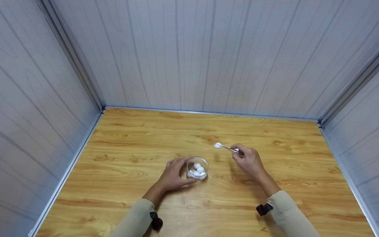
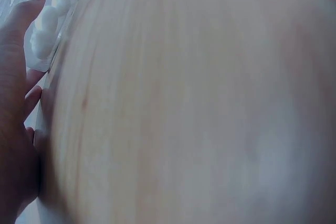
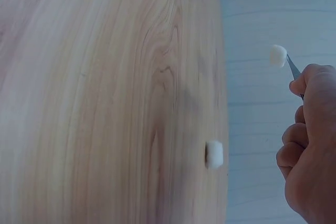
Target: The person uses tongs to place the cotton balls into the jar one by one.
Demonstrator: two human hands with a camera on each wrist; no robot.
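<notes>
My left hand [image 1: 173, 174] grips a small clear round dish [image 1: 206, 160] on the table, thumb at its near side and fingers at its far left side. Several white cotton balls [image 1: 197, 170] lie inside; some also show as cotton balls [image 2: 46, 20] through the clear wall in the left wrist view. Right of the dish, my right hand [image 1: 249, 161] pinches metal tweezers [image 1: 229, 148]. Their tips hold one cotton ball [image 1: 218, 145] above the table. In the right wrist view, the same tweezers [image 3: 294, 68] point up and left, with the cotton ball [image 3: 278, 55] at their end.
A single cotton ball [image 3: 214, 154] lies on the wood-grain table [image 1: 137, 138], and shows partly behind the right fingers in the head view. Pale panels form a back wall [image 1: 189, 59], a left wall [image 1: 28, 98] and a right wall [image 1: 370, 131] around the table.
</notes>
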